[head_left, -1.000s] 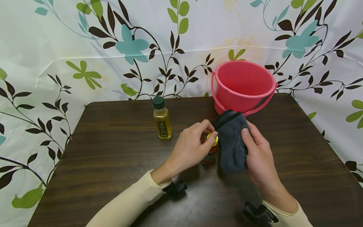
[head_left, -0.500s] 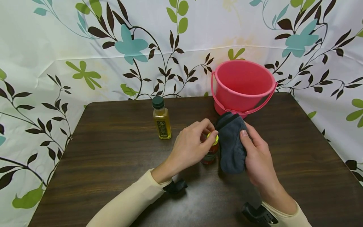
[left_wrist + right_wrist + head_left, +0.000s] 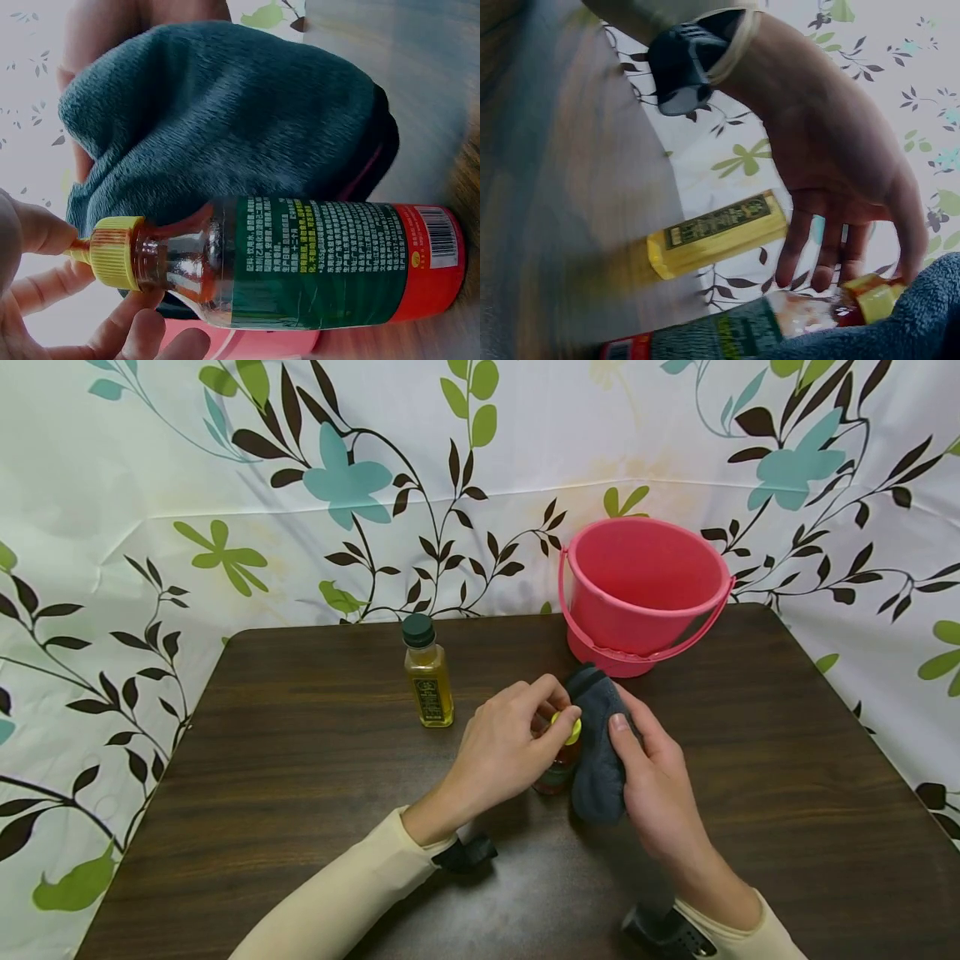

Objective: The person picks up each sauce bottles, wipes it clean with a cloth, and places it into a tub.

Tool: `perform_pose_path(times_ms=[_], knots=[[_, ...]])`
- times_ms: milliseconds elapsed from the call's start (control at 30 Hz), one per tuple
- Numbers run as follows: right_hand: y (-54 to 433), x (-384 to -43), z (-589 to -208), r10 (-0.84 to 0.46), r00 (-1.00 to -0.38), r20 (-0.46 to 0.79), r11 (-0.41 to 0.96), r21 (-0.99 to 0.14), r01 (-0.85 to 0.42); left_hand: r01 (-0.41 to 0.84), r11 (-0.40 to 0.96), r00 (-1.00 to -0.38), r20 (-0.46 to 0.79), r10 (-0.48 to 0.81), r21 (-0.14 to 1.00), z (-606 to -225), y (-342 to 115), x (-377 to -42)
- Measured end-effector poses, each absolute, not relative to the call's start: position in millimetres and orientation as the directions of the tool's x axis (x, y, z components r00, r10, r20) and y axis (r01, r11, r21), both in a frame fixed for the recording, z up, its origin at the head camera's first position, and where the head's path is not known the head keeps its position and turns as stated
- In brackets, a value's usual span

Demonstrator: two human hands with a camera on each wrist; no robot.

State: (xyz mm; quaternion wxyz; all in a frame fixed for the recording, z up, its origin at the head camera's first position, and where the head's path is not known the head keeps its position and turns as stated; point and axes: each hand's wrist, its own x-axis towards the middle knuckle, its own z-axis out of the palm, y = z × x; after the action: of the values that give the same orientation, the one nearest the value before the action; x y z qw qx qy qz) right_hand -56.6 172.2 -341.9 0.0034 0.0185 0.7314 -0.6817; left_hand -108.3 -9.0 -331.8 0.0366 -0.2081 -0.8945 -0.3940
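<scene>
Judging by how things lie, the work in hand seems to be rubbing a sauce bottle [image 3: 555,777] with a cloth [image 3: 600,752], and it looks under way rather than finished: the cloth is up beside the bottle, neither has been let go, and how much of the surface has been covered cannot be told. The bottle stands upright on the table [image 3: 300,827], a little right of the middle of the head view. The left hand [image 3: 506,735] pinches the top of its yellow cap [image 3: 118,253] between thumb and finger, while the right hand [image 3: 660,793] grips the cloth along its right side, thumb on top. In the left wrist view the cloth lies right behind the bottle; whether it presses on the glass is hard to tell. The bottle has a ribbed cap with a narrow tip, a clear neck tinged reddish brown, a green label [image 3: 315,262] crowded with white and yellow print, and a red band at the base carrying a barcode [image 3: 437,236]. The cloth is dark grey-blue and fuzzy, bunched, with a black edge. An oil bottle [image 3: 431,689] stands left of centre, apart from the hands, and a pink bucket [image 3: 615,628] sits at the upper right.
</scene>
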Motion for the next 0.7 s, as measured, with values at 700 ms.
perform_pose_path(times_ms=[700], knots=[[150, -65, -375, 0.001, -1.0, 0.019, 0.198, -0.98, -0.018, 0.387, 0.563, -0.919, 0.252, 0.305, 0.73, -335, -6, -106]])
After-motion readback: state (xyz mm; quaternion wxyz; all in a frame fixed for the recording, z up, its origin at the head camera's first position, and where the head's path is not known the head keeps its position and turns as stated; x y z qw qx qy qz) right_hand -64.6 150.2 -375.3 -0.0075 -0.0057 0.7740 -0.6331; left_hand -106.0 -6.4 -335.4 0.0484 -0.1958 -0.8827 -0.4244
